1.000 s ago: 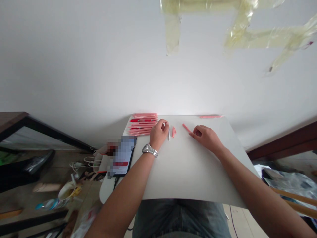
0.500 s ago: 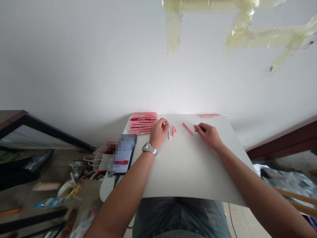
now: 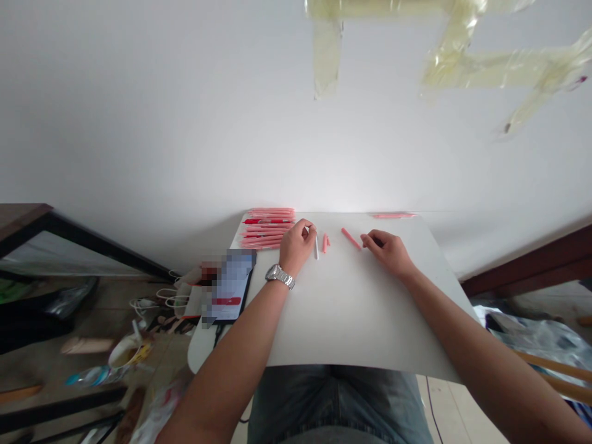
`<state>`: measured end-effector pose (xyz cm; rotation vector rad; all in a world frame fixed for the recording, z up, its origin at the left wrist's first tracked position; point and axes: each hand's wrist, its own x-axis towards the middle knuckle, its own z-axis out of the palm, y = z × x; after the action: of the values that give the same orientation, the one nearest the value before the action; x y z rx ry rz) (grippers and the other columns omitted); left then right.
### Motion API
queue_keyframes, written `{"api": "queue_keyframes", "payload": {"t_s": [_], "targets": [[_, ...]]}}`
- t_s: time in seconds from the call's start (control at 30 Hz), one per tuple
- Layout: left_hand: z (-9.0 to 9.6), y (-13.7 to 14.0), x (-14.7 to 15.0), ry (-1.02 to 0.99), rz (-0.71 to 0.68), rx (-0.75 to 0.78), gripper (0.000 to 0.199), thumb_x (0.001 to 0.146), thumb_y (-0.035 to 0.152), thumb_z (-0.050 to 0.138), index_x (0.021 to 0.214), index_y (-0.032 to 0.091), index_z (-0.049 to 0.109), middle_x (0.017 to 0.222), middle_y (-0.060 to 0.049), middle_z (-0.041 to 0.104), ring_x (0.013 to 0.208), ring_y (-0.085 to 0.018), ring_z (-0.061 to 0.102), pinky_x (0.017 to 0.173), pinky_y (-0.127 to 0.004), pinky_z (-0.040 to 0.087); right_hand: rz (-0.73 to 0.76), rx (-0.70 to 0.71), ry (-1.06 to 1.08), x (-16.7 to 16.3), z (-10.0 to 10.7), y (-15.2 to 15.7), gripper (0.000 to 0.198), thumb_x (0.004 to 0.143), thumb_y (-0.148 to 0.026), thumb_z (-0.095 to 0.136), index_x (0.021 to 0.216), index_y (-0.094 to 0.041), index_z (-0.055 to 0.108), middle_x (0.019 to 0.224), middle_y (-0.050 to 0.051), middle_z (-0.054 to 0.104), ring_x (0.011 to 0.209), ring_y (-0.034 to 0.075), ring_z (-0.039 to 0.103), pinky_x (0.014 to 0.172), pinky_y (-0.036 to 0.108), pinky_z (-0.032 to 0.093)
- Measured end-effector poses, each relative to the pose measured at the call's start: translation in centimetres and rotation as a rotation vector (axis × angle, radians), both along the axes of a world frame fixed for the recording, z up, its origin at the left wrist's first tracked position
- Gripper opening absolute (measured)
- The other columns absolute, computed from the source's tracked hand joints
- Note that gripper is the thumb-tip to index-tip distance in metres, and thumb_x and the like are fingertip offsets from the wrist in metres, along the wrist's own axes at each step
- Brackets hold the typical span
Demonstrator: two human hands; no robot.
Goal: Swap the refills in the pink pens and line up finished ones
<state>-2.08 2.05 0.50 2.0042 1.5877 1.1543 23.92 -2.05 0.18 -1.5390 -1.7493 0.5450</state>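
Observation:
My left hand, with a metal watch on its wrist, rests on the table with thumb and forefinger brought together. Its fingertips are at the upper end of a thin white rod like a pen refill; I cannot tell whether they grip it. My right hand is curled, thumb against the fingers, just right of a pink pen barrel. Anything inside its fingers is hidden. Between the hands lie small pink pen parts. Left of my left hand is a row of pink pens, some with red.
Another pink pen lies along the table's back edge by the wall. A phone with a cable sits on the left side of the white table. A cup and bottle are below left; plastic bags are at right.
The view has shifted very slightly. Both hands and the pen parts keep their places.

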Motion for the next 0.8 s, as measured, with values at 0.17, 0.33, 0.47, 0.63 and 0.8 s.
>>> {"api": "queue_keyframes", "payload": {"t_s": [0.17, 0.33, 0.47, 0.63, 0.8], "targets": [[-0.08, 0.02, -0.07, -0.006, 0.007, -0.003, 0.018, 0.096, 0.033, 0.054, 0.085, 0.022, 0.063, 0.06, 0.004, 0.051, 0.057, -0.013, 0.048, 0.06, -0.028, 0.03, -0.02, -0.003, -0.004, 0.1, -0.16, 0.09, 0.049, 0.095, -0.06, 0.052, 0.071, -0.02, 0.067, 0.058, -0.003, 0.047, 0.056, 0.013, 0.038, 0.057, 0.029, 0.031], [0.02, -0.02, -0.08, -0.005, 0.007, -0.013, 0.019, 0.096, 0.034, 0.053, 0.085, 0.022, 0.063, 0.061, 0.004, 0.052, 0.058, -0.013, 0.049, 0.06, -0.028, 0.03, -0.045, -0.007, -0.007, 0.14, -0.21, 0.12, 0.048, 0.095, -0.06, 0.053, 0.071, -0.02, 0.066, 0.059, -0.003, 0.05, 0.056, 0.013, 0.039, 0.057, 0.029, 0.031], [0.05, -0.03, -0.09, 0.007, 0.007, -0.023, 0.019, 0.096, 0.034, 0.052, 0.086, 0.022, 0.064, 0.063, 0.003, 0.054, 0.06, -0.014, 0.051, 0.061, -0.028, 0.031, -0.061, 0.025, -0.025, 0.27, -0.57, 0.35, 0.047, 0.095, -0.059, 0.053, 0.072, -0.02, 0.066, 0.061, -0.001, 0.053, 0.058, 0.014, 0.044, 0.059, 0.03, 0.035], [-0.02, 0.06, -0.07, 0.006, 0.006, -0.02, 0.017, 0.095, 0.033, 0.054, 0.086, 0.022, 0.064, 0.063, 0.003, 0.055, 0.06, -0.014, 0.051, 0.061, -0.028, 0.031, -0.037, 0.164, -0.069, 0.18, -0.86, 0.67, 0.035, 0.095, -0.053, 0.057, 0.082, -0.022, 0.067, 0.078, 0.004, 0.066, 0.067, 0.017, 0.056, 0.065, 0.031, 0.043], [0.02, 0.04, 0.05, 0.012, 0.006, -0.025, 0.019, 0.096, 0.034, 0.053, 0.086, 0.022, 0.065, 0.062, 0.003, 0.054, 0.058, -0.014, 0.05, 0.06, -0.028, 0.03, -0.04, 0.199, -0.18, -0.21, -0.93, 0.66, 0.032, 0.095, -0.05, 0.06, 0.104, -0.022, 0.074, 0.09, 0.007, 0.069, 0.073, 0.019, 0.061, 0.068, 0.033, 0.048]]}}
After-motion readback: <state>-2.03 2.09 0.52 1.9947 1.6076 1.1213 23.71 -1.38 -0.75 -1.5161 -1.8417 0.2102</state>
